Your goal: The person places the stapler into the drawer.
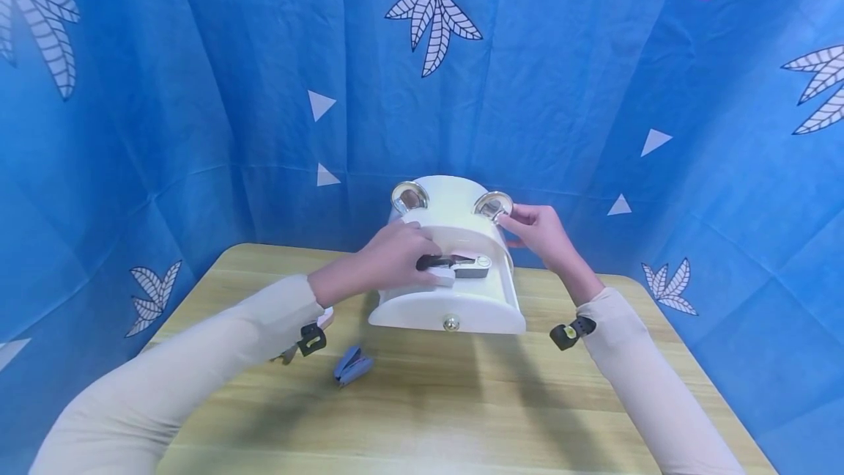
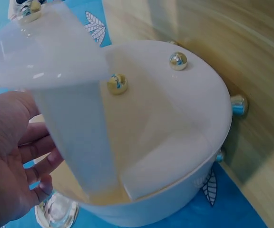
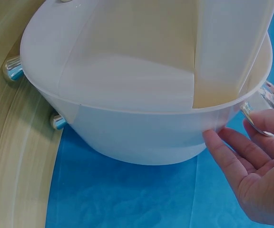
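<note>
A white drawer box [image 1: 455, 196] with two gold-rimmed round ears has its drawer [image 1: 448, 317] pulled out. Over the drawer's left part, my left hand [image 1: 401, 253] pinches a black-and-white stapler [image 1: 443, 275] between thumb and fingers; in the left wrist view the drawer wall hides what it holds. Another stapler, grey and white [image 1: 472, 267], lies in the drawer beside it. My right hand [image 1: 537, 233] grips the rim of the right ear [image 1: 493, 205], thumb in front. In the right wrist view, the fingertips [image 3: 210, 135] of that hand rest against the box's side.
A small blue stapler [image 1: 352, 366] lies on the wooden table [image 1: 422, 416] left of the drawer. Partly hidden under the left wrist is a pale pinkish thing [image 1: 326, 317]. A blue patterned curtain [image 1: 547, 94] hangs around the back and sides.
</note>
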Motion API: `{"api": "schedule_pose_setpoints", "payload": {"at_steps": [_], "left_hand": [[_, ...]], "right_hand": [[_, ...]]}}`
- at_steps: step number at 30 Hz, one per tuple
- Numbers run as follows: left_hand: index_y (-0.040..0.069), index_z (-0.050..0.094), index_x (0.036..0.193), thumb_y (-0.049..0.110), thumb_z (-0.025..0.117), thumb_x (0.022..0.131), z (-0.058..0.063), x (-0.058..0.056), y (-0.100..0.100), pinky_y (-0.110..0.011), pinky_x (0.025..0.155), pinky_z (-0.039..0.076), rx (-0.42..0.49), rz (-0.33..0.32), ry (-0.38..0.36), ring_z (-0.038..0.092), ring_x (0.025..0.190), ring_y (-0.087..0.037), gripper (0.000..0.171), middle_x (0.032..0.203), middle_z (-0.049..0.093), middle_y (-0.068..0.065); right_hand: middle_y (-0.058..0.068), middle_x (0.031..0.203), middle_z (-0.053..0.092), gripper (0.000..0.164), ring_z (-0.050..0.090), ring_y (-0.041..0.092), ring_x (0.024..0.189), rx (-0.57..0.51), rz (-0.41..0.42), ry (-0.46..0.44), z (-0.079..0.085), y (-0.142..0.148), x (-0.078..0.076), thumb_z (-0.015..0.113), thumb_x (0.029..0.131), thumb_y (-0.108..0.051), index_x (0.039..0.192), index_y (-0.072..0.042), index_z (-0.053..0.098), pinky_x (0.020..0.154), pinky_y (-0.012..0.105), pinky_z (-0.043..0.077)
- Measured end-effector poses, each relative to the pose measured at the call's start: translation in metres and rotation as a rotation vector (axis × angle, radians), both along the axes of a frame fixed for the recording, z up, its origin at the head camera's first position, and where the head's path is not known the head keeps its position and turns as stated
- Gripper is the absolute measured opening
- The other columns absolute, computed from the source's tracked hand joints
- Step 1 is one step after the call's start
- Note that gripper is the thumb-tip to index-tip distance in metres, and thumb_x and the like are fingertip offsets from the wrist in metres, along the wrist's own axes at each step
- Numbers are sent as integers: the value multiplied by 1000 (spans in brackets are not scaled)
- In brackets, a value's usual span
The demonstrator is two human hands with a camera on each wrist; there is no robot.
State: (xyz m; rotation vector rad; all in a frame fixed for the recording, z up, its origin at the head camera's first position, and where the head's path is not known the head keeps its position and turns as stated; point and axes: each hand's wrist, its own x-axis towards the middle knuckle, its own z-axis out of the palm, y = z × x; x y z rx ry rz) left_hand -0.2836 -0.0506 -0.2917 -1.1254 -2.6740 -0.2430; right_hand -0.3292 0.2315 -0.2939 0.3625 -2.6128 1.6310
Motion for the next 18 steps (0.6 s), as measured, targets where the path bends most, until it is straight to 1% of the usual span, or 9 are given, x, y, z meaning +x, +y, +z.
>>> {"api": "schedule_pose_setpoints", "payload": {"at_steps": [4, 7, 10, 13, 15, 18], "left_hand": [[18, 79, 109, 37, 82, 86, -5, -3, 4, -27, 71, 39, 33, -44, 37, 54, 79, -12, 30, 87, 71, 4], [18, 80, 106, 36, 83, 85, -6, -2, 4, -26, 68, 39, 54, -63, 42, 55, 76, -12, 28, 84, 71, 5], [17, 80, 109, 36, 84, 84, -3, -1, 1, -26, 68, 43, 70, -62, 29, 58, 79, -12, 32, 91, 75, 3], [16, 79, 114, 36, 85, 84, 0, 1, -3, -26, 71, 49, 72, -53, 15, 62, 84, -12, 36, 100, 77, 2], [16, 78, 115, 36, 84, 84, 4, 2, -7, -27, 74, 53, 75, -47, 5, 65, 88, -13, 38, 104, 78, 0], [15, 78, 115, 35, 83, 86, 8, 4, -13, -32, 80, 56, 94, -43, 2, 69, 93, -15, 36, 105, 78, -1]], "right_hand": [[25, 134, 64, 42, 60, 38, 128, -6, -3, 0, 0, -1, 1, 65, 101, -22, 137, 0, 62, 88, 44, 60], [25, 134, 64, 42, 59, 40, 129, -12, -1, 1, -1, -2, 1, 65, 101, -21, 137, 0, 62, 88, 44, 60], [24, 135, 64, 42, 58, 41, 130, -10, 1, 2, -1, -2, 1, 65, 101, -21, 137, 0, 62, 88, 45, 60], [24, 135, 64, 43, 58, 40, 130, -9, 1, 2, -1, -2, 1, 65, 101, -22, 138, 0, 62, 88, 45, 60], [25, 135, 64, 42, 58, 41, 130, -7, 2, 3, -1, -2, 1, 65, 101, -22, 137, 0, 62, 89, 45, 60], [25, 135, 64, 42, 58, 41, 131, -3, 1, 6, -1, -2, 2, 64, 101, -22, 137, 0, 62, 88, 44, 60]]}}
